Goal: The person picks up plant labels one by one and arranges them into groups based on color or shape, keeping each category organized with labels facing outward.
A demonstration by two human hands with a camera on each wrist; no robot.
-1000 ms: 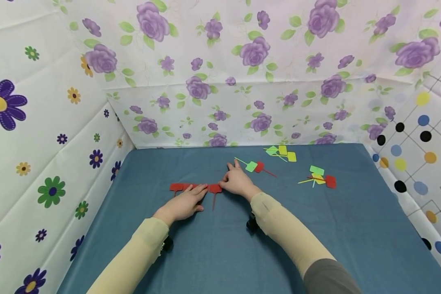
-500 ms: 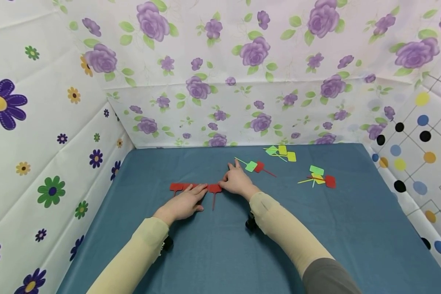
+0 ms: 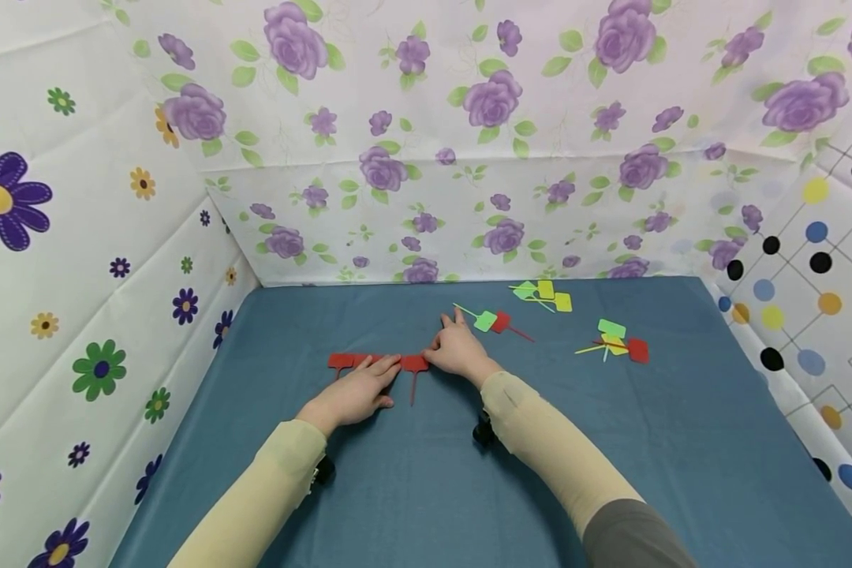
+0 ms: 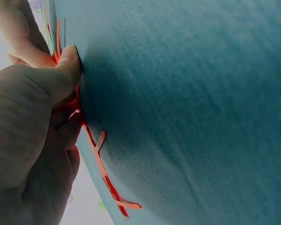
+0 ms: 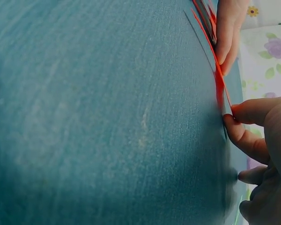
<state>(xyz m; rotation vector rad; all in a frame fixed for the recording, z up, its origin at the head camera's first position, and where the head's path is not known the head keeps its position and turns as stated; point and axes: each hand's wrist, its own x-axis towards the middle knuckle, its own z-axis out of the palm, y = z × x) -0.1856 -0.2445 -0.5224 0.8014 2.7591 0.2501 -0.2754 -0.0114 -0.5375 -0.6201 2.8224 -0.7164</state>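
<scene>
Two bare hands at work over a blue tabletop (image 3: pixel 412 489), left of its centre. A row of red tags (image 3: pixel 340 360) runs from left to right, their thin stems, where visible, pointing to the near side. The left hand (image 3: pixel 355 392) is unclenched, its extended fingers resting on the middle of the row and partly covering it. The right hand (image 3: pixel 460 347) pinches the right edge of the end red tag (image 3: pixel 415 364) between thumb and forefinger; this tag lies at the right end of the row, just beside the left fingertips. Just right of the right hand, a green tag (image 3: pixel 486 321) lies beside a loose red tag (image 3: pixel 500 322). Farther back is a far cluster (image 3: pixel 546 289) of green and yellow tags; well to the right, a right cluster (image 3: pixel 637 351) combines green, yellow and red tags, partly overlapping. A floral sheet (image 3: pixel 440 221) rises along the far edge.
</scene>
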